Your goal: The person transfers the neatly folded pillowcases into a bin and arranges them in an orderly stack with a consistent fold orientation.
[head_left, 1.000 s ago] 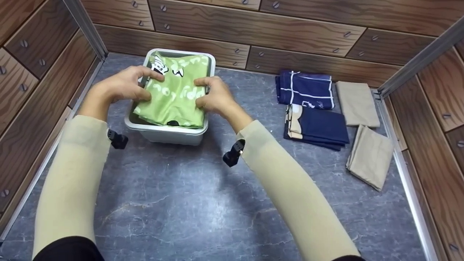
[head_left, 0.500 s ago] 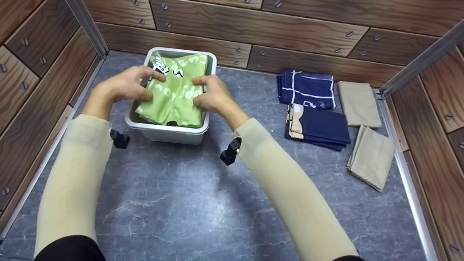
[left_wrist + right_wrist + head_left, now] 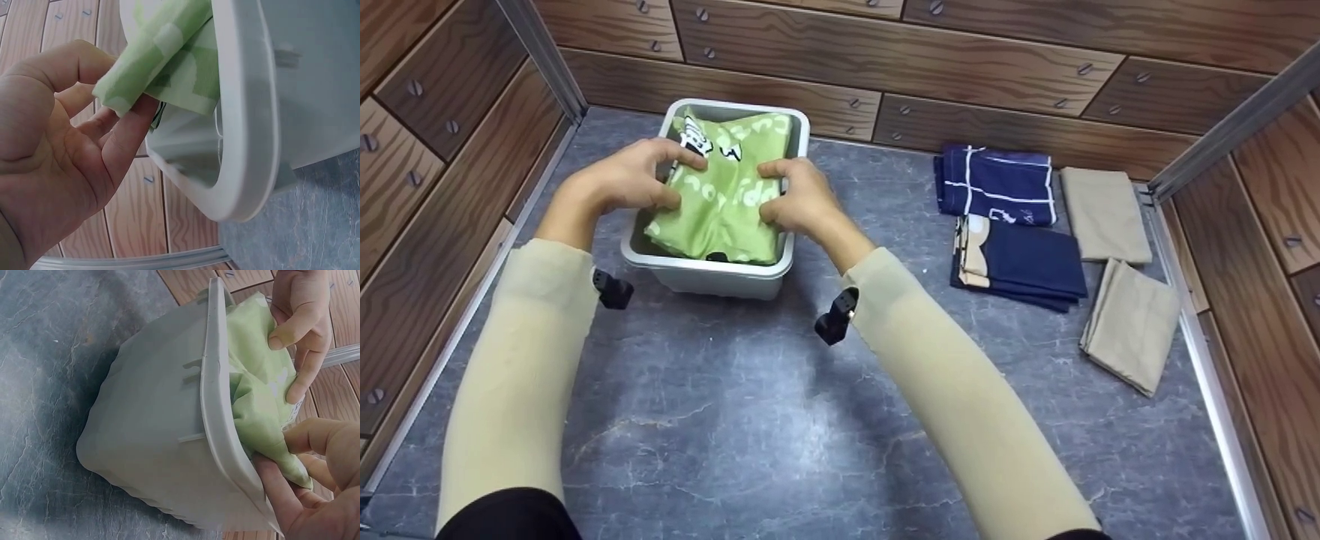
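— Both hands at the bin? Positions?

— Yes. Left hand on the left edge of the green cloth, right hand on its right edge. Fingers of each curled round the fabric, thumbs on top, pinching it. Cloth folded, printed with pale lettering and a black-and-white figure, sitting in the grey plastic bin, still bulging up to rim level.

— Wrist views confirm grip?

— Left wrist: fingers under a corner of green cloth, thumb over it, just outside the bin rim. Right wrist: fingertips tucked between bin wall and cloth, other hand's fingers pressing the far side.

— Bin location?

— Far left of the grey marbled surface, close to the wood-panel back wall.

— Anything else on the surface?

— Four folded pieces to the right, well apart from the bin. Navy cloth with white lines at the back, navy cloth with a beige patch just in front of it, beige cloth beside them, second beige cloth nearer, tilted.

— Sleeves?

— Pale beige, on both forearms; small black wrist mounts beneath.
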A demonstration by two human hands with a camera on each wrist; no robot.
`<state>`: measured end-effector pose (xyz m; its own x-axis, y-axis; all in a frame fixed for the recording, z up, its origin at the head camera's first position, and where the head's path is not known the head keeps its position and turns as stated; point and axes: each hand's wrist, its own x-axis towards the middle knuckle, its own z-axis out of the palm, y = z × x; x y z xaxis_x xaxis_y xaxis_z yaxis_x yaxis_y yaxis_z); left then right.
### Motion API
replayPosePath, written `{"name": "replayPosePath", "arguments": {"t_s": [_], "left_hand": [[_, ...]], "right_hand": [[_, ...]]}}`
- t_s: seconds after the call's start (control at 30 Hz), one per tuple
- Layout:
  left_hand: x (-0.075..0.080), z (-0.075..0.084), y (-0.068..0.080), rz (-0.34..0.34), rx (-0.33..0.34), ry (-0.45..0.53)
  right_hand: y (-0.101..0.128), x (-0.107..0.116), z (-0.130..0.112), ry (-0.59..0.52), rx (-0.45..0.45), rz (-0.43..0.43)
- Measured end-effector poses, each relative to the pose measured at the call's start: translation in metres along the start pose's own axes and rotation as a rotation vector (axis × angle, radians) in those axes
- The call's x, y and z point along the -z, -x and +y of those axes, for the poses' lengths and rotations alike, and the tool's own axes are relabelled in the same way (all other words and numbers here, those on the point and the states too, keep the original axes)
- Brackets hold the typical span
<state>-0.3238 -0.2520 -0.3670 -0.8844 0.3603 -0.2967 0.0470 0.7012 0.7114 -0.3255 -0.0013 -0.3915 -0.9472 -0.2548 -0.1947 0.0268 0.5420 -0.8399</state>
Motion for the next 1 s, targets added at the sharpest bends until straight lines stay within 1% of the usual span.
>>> {"name": "replayPosePath", "arguments": {"t_s": [0.17, 0.43, 0.57, 0.67, 0.83, 1.0], "left_hand": [[0.0015, -0.0003, -0.0007, 0.007, -0.012, -0.003], [0.0034, -0.0004, 0.0013, -0.011, 0.025, 0.018], [0.0044, -0.0011, 0.0019, -0.014, 0.048, 0.034], [0.0049, -0.0014, 0.0012, -0.017, 0.052, 0.041], [0.0046, -0.0015, 0.0008, -0.016, 0.048, 0.033], [0.0025, -0.0021, -0.0018, -0.012, 0.006, -0.018]], "right_hand": [[-0.0007, 0.0010, -0.0004, 0.005, 0.009, -0.002], [-0.0002, 0.0008, -0.0023, 0.067, 0.035, 0.007], [-0.0009, 0.0004, -0.0029, 0.039, 0.025, -0.006], [-0.0019, 0.0009, -0.0022, 0.027, 0.020, -0.006], [-0.0025, 0.0013, -0.0011, 0.025, 0.026, -0.011], [-0.0026, -0.0001, -0.0011, 0.015, 0.021, -0.028]]}}
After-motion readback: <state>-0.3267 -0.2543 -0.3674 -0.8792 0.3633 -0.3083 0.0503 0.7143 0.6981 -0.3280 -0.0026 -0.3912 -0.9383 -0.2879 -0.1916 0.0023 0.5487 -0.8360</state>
